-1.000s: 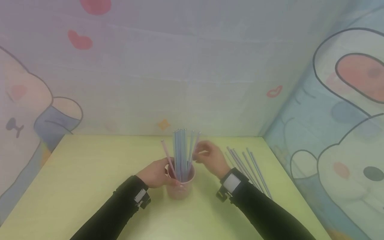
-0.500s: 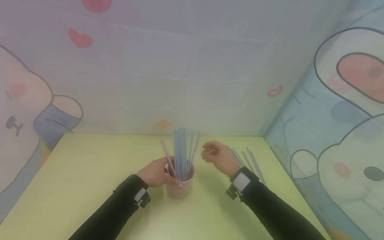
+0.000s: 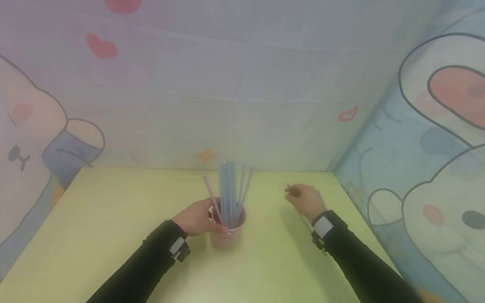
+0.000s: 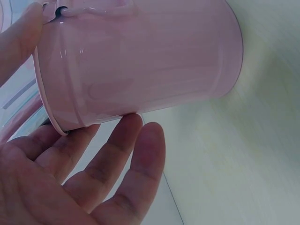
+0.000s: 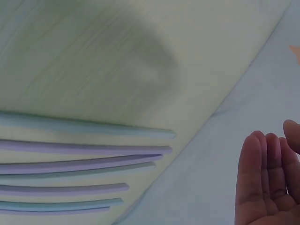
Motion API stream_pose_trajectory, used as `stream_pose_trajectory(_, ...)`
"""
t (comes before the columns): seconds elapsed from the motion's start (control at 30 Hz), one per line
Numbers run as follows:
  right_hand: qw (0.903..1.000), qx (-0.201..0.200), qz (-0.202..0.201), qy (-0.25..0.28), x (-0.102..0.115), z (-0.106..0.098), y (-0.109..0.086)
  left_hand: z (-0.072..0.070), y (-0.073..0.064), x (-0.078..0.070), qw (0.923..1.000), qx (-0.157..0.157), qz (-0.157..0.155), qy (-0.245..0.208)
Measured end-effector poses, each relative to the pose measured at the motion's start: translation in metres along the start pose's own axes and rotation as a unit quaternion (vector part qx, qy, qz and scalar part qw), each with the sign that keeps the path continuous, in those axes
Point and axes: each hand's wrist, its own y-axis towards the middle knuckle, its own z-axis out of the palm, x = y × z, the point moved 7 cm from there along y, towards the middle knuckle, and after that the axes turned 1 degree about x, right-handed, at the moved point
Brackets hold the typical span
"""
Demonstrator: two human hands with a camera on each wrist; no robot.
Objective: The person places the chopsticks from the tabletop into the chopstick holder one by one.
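Note:
A small pink bucket (image 3: 226, 240) with a wire handle stands upright on the table, holding several blue and pale purple straws (image 3: 229, 189). My left hand (image 3: 196, 218) grips its rim from the left, thumb across the front and fingers round the far side. In the left wrist view, fingertips (image 4: 149, 140) lie along the bucket's wall. Off to the right, my right hand (image 3: 305, 202) hovers over the loose straws with nothing in it. Its fingers (image 5: 251, 173) are loosely extended in the right wrist view, where several light blue and purple straws (image 5: 89, 149) lie side by side.
The pale yellow table (image 3: 113, 210) ends at a cloth backdrop (image 3: 182, 105) printed with hearts. Another printed cloth (image 3: 435, 185) rises along the right side. The right forearm and hand cover most of the loose straws in the head view.
My right hand has moved right, away from the straws in the bucket, to above the loose straws. The left hand and bucket have stayed in place.

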Motion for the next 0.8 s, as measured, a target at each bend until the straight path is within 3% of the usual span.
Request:
stream_pose_trajectory(0.2, 0.9976, 0.011, 0.012, -0.068, -0.024, 0.003, 0.000, 0.001, 0.002, 0.002, 1.0000, 0.001, 0.001, -0.004)
stream_pose_trajectory(0.5, 0.9860, 0.036, 0.025, -0.161, -0.049, 0.014, -0.001, 0.002, 0.003, 0.004, 1.0000, -0.002, 0.007, 0.000)
stream_pose_trajectory(0.8, 0.9849, 0.041, 0.029, -0.166, -0.066, 0.028, -0.002, 0.002, 0.000, 0.003, 1.0000, -0.004, -0.002, 0.000)
